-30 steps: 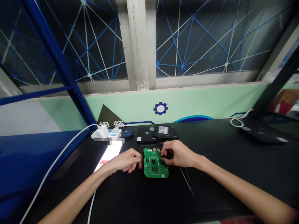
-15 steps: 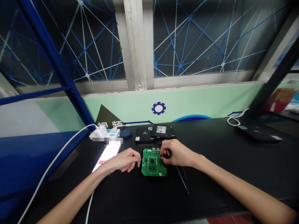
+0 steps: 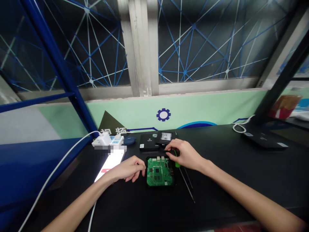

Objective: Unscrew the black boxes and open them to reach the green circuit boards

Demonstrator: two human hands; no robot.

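Note:
A green circuit board (image 3: 159, 172) lies in a black casing on the black table (image 3: 229, 167). My left hand (image 3: 127, 169) rests beside it with its fingers curled, the fingertips pressed on the board's left edge. My right hand (image 3: 185, 154) is over the board's far right corner, thumb and fingers pinched together there; what they pinch is hidden. A green-handled screwdriver (image 3: 177, 162) lies under this hand's palm, its thin shaft running toward me across the table.
Two black boxes (image 3: 149, 141) stand just behind the board. To the left are a white power strip (image 3: 108, 140) with a white cable, a blue oval object (image 3: 130, 140) and a white card (image 3: 111, 162). A flat black device (image 3: 263, 140) lies far right.
My right hand has moved away from me toward the board's far right corner, uncovering the screwdriver's green handle. My left hand has stayed at the board's left edge.

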